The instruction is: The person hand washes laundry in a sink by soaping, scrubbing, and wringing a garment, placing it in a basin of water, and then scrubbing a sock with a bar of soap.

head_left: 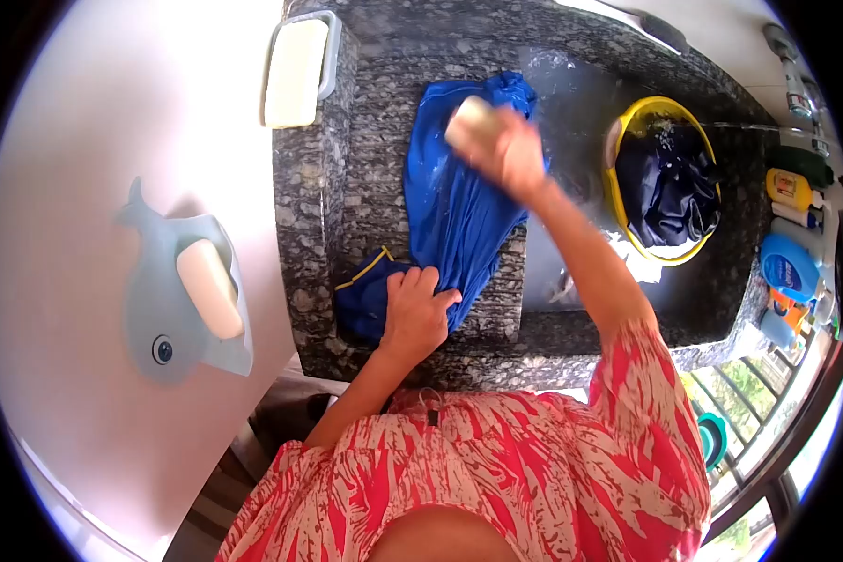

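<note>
Seemingly I'm soaping the blue cloth, right hand gripping a pale bar, left hand curled on that cloth, pinch unclear; the next rub probably wants it taut.

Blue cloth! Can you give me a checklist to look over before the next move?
1. Left hand on the blue cloth: ok, at the end nearest the person.
2. Right hand holding the pale bar: ok.
3. Bar touching the cloth: cannot tell, it's blurry.
4. Cloth smooth: not ok, it's wrinkled and bunched.
5. Dark cloth inside the yellow tub: ok.
</note>
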`<state>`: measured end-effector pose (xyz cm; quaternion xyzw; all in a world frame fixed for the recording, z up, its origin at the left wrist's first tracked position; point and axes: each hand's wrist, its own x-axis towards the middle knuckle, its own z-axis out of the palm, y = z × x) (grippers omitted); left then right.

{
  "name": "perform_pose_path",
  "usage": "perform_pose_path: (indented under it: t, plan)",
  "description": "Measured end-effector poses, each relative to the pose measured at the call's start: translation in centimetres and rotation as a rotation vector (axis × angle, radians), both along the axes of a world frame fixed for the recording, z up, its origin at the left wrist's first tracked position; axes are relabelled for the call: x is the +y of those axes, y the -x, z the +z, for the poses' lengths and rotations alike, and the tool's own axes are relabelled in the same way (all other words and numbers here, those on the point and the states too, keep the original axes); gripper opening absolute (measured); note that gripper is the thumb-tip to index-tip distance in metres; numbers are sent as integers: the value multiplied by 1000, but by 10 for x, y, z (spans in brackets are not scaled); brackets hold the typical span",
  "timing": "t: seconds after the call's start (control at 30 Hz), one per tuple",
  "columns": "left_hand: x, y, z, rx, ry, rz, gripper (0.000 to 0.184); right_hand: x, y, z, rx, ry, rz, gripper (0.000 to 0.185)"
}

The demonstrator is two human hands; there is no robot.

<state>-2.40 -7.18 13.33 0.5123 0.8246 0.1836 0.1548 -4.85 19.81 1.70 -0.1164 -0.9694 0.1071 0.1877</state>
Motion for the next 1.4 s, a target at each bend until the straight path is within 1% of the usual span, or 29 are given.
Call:
perform_pose_path:
  t: [0.03,0.1,0.2,0.23,0.27,0.33,0.43,0.47,0.5,0.53,0.57,0.6,0.63,0.7,0.77,0.83,0.9,0.93,0.97,1.0,1.07,1.1,1.17,1.2,1.23,1.27,1.3,1.37,1.4]
  plan:
    - [2,1,-1,7,-8,9,20,34,25,-12,-57,-20,-203,37]
    - [0,0,2,12,-5,23,19,73,63,-29,39,-60,-397,37]
    - [1,4,4,3,-15,15,19,73,58,-20,-319,365,-465,35]
    - [2,6,3,-12,-21,14,19,35,29,8,-271,495,-374,35]
    - [2,7,1,-31,-26,17,19,1,2,8,42,134,83,49]
    - [2,8,-2,-72,-31,10,18,-66,-47,38,80,421,302,49]
    - [4,8,-7,-53,-43,20,15,-16,-22,7,166,95,54,48]
    - [5,7,-8,-39,-48,28,15,14,-4,0,3,159,-289,49]
    - [6,7,-7,-17,-56,37,15,50,20,-37,-70,319,-589,47]
    - [5,7,-7,-28,-48,33,15,76,23,-36,74,-75,-459,45]
    - [2,8,-8,-40,-36,22,16,79,18,-16,-136,201,-546,41]
    - [0,10,-8,-59,-26,9,18,76,2,-13,-132,294,-532,46]
    - [1,13,-6,-147,-61,46,20,69,-20,-10,-139,382,-516,52]
    - [8,24,-5,-336,-132,130,27,34,-74,1,-250,499,-553,47]
    - [19,33,-9,-281,-222,253,54,27,-140,-78,-38,332,39,45]
    - [33,35,-15,-17,-31,292,72,25,-137,-20,-521,648,-180,42]
    - [58,33,-21,33,130,304,85,52,-101,-9,-98,767,-193,45]
    - [69,28,-24,59,217,310,91,69,-78,-3,82,888,-227,39]
    - [79,20,-27,92,243,297,103,97,-56,-28,92,946,-417,38]
    - [87,13,-24,107,301,259,104,117,-38,-51,279,856,-430,42]
    - [95,2,-27,225,387,163,104,138,-5,-106,274,578,-667,45]
    - [97,6,-27,160,355,206,102,133,7,-114,297,629,-724,42]
    - [95,11,-25,12,308,281,100,105,4,-52,354,1710,-561,45]
    - [95,15,-28,-17,270,324,90,93,-2,-39,268,1642,-427,41]
    - [98,20,-33,-15,266,318,84,83,-1,-24,219,1299,-257,39]
    - [99,22,-39,-17,262,313,78,72,0,-8,224,939,-144,36]
    - [100,24,-45,-23,260,310,73,57,0,7,229,320,1,35]
    - [107,38,-56,-146,128,370,53,31,-8,3,156,215,76,34]
    - [113,51,-58,-427,64,427,51,20,-17,-3,135,295,102,35]
